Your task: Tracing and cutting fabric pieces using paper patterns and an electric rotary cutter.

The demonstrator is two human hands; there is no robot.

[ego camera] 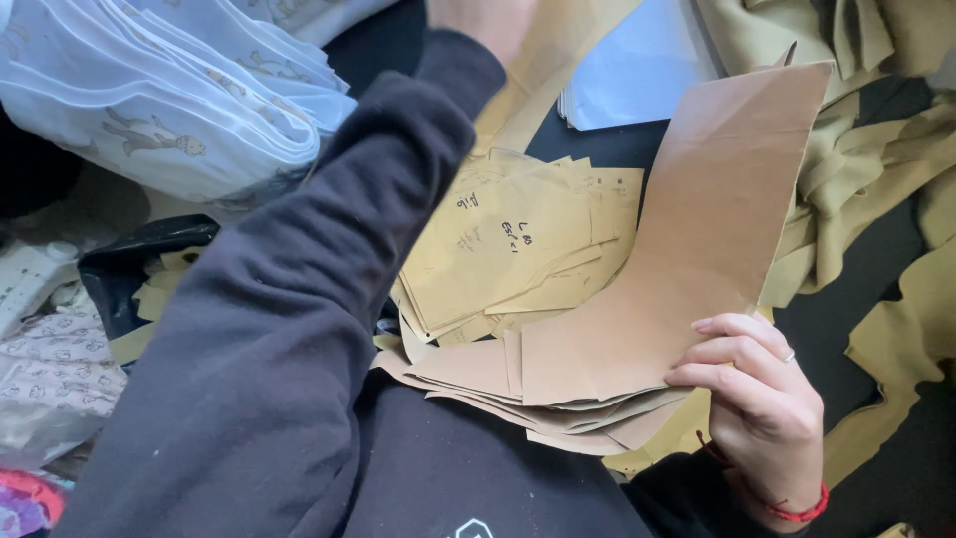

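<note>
Right hand (762, 399) pinches a stack of brown card pieces (687, 259); more patterns (508, 249) lie unsorted at ten o'clock. Left hand (488, 20), at twelve, is mostly cropped, grip unclear.

Dark sleeves (299, 299), red string bracelet (797, 510), thin finger ring (789, 356).

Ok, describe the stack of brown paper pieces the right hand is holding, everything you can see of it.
The stack of brown paper pieces looks like stiff kraft card, matte tan, cut in curved shapes. The top piece is the largest, sweeping up to the upper right with a straight top edge. Beneath it several thinner sheets fan out at the lower edge. The right hand pinches its lower right corner, fingers on top. It partly covers a pile of yellowish pattern pieces with handwriting.
</note>
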